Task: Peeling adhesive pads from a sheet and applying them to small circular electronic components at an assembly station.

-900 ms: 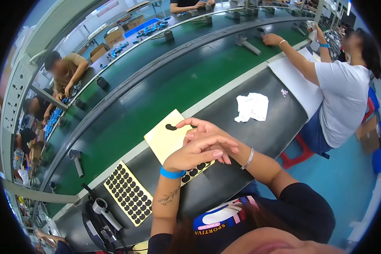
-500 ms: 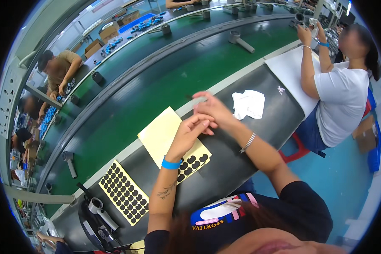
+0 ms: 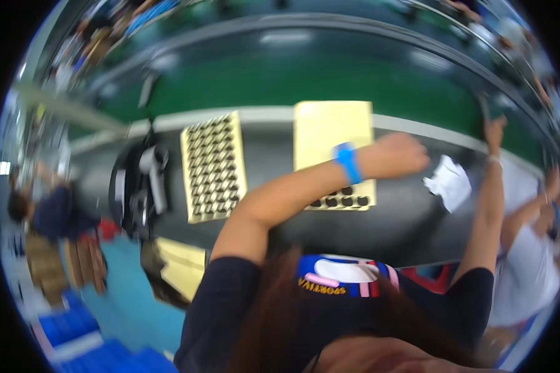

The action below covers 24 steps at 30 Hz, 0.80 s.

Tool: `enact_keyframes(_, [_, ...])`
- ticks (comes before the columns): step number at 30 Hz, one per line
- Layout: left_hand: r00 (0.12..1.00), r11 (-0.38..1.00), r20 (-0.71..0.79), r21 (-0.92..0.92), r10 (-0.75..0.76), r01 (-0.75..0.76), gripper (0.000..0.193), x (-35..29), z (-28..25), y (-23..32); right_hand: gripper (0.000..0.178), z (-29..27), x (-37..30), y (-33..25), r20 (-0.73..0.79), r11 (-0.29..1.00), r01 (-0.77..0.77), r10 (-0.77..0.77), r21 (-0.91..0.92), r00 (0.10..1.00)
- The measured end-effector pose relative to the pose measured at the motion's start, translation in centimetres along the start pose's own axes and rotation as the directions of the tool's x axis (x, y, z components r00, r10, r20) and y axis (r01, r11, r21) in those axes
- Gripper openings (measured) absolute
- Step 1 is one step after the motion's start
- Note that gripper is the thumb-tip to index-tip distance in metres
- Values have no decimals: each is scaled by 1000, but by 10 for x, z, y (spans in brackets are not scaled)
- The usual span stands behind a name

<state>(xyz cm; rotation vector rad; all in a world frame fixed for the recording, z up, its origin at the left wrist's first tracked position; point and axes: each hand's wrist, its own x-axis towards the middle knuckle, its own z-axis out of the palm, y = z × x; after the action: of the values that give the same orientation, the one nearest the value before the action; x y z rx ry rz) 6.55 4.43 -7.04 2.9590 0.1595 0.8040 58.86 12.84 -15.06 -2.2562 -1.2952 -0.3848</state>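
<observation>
At the left of the dark, smooth tabletop (image 3: 267,140), we see a grey, pipe-shaped part (image 3: 156,186) against a black device (image 3: 121,186). Next lies a pale yellow card (image 3: 213,211) patterned with rows of dark, rounded pieces. In the middle, a flat yellow sheet (image 3: 331,124) shows similar pieces along its lower edge; our left hand (image 3: 397,155) is beside its right edge, its grip too blurred to tell. Then comes crumpled white material (image 3: 449,182). Farthest right, our right hand (image 3: 494,132) is near a blurred grey, elongated shape (image 3: 484,102); we cannot tell whether its grip holds it.
</observation>
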Motion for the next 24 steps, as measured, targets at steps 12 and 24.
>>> enact_keyframes(12, [853, 875, 322, 123, 411, -468, 5, 26, 31, 35, 64, 9, -8, -55, 102, 996, -5, 15, -93, 995])
enact_keyframes(24, [600, 687, 393, -128, 697, -715, 14, 10, 39, 86, 58, -236, -245, -451, -30, 18, 136, -937, 991, 347])
